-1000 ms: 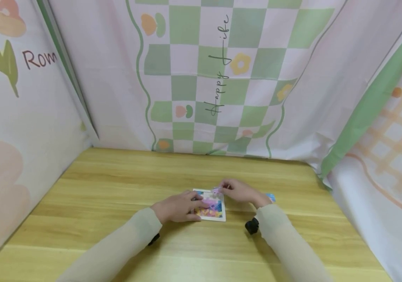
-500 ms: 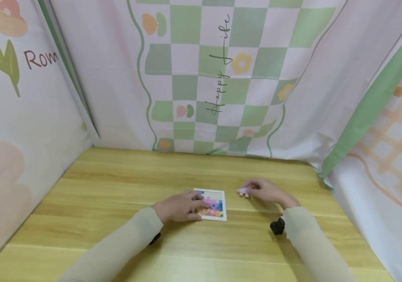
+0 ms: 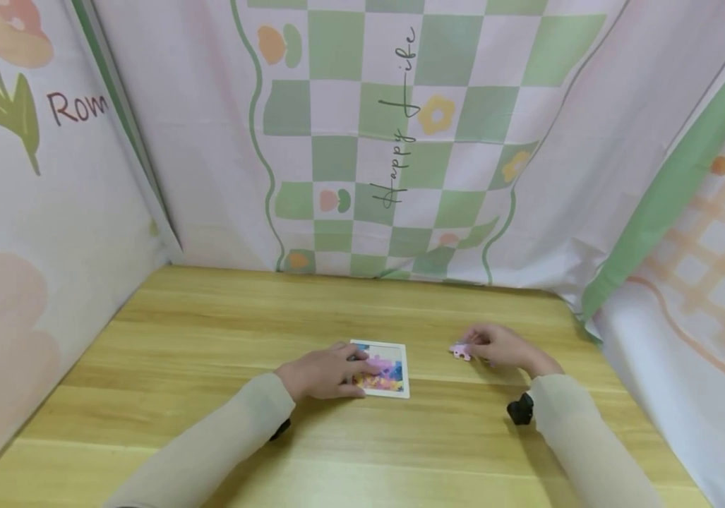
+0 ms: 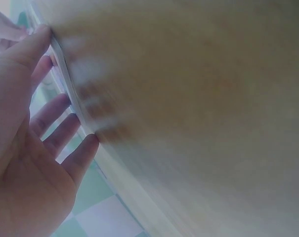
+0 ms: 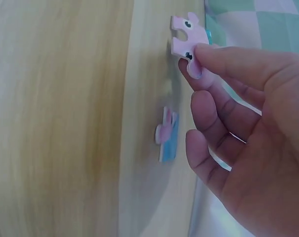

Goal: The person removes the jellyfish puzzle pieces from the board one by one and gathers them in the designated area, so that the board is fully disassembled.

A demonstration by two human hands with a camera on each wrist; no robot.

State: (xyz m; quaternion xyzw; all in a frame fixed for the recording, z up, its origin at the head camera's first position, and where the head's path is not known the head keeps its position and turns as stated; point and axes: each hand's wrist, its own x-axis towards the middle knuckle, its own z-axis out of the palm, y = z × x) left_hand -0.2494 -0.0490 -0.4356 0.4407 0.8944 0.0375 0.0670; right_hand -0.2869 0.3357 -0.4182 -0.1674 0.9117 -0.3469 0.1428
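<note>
A white-rimmed puzzle tray [image 3: 407, 374] lies on the surface [image 3: 241, 317], joined pink, blue and yellow pieces [image 3: 389, 374] filling its near part and pale backing showing at its far side. The left hand [image 3: 324, 372] rests on its left edge, fingers spread. Well right, the right hand [image 3: 503, 346] pinches a pink piece [image 5: 185, 37] above a loose pink-and-blue piece [image 5: 168, 139].

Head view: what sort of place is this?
Probably a screened-off tabletop booth for recording, though I can't be sure. Evidence: a wood-grain table, printed cloth enclosing it at the back, left and right, and a black device at the person's right wrist.
</note>
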